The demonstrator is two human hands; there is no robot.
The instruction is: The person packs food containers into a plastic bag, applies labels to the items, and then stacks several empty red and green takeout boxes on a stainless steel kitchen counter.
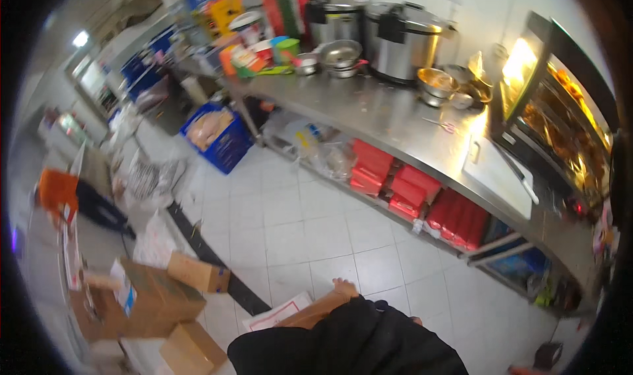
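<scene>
My left hand point(345, 287) shows in front of my black shirt, at the bottom middle of the head view, above the tiled floor. It is small and blurred, and what it may hold cannot be told. A small patch of skin at the shirt's right edge may be part of my right hand point(417, 320); the shirt hides the rest. Beside my left forearm lies a white flat piece with a red border point(282, 311). Ahead stands a long steel counter point(316, 90) bearing a white cutting board point(494, 179), a knife point(524, 183) and scissors point(441, 125).
Large lidded pots point(408, 48) and metal bowls point(341, 53) stand on the counter, beside a lit glass display case point(564, 103). Red packages point(457, 219) fill its lower shelf. A blue crate point(227, 150) stands on the floor. Cardboard boxes point(158, 296) and a person in orange point(58, 189) are at left.
</scene>
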